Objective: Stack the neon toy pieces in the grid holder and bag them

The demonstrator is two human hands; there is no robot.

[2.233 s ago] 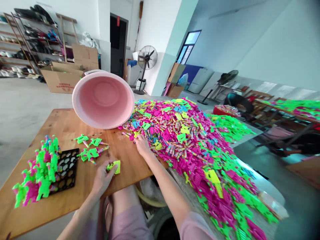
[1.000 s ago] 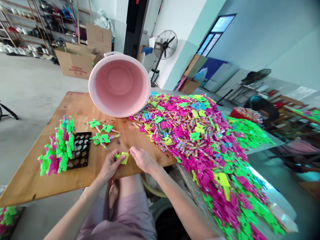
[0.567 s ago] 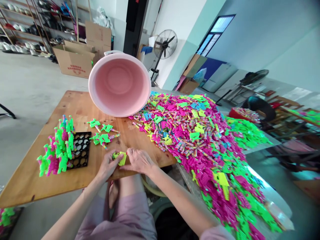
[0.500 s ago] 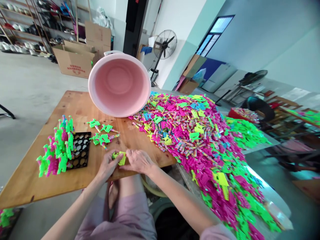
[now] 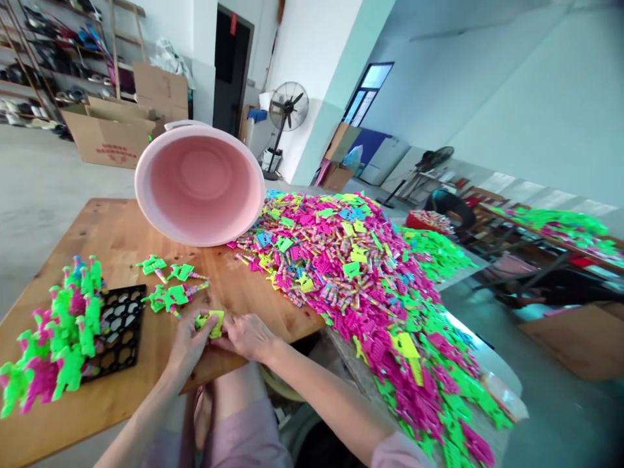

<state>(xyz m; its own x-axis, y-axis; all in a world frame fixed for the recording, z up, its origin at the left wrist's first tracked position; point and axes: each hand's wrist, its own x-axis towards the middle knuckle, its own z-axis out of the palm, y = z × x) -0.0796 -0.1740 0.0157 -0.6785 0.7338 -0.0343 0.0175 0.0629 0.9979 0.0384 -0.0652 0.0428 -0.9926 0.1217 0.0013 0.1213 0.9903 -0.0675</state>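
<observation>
Near the table's front edge, my left hand (image 5: pixel 188 341) pinches a small yellow plastic toy piece (image 5: pixel 217 324) between thumb and fingers. My right hand (image 5: pixel 249 335) is closed right beside the piece's right end; what its fingertips grip is hidden. Several green toy pieces with printed tubes (image 5: pixel 175 296) lie flat just beyond my left hand. To the left, a black tray with round holes (image 5: pixel 127 315) bears upright green and pink toy figures (image 5: pixel 61 335) on its left side.
A large pink tub (image 5: pixel 199 185) lies on its side on the wooden table (image 5: pixel 110 224). A big heap of pink, green and yellow plastic pieces (image 5: pixel 336 273) covers the right side. Beyond stand a fan (image 5: pixel 288 107) and cardboard boxes (image 5: pixel 104 133). Another table (image 5: pixel 560 224) holds more pieces.
The view has turned to the right, so the table, tub and hands appear further left and lower. My hands stay together at the yellow piece.
</observation>
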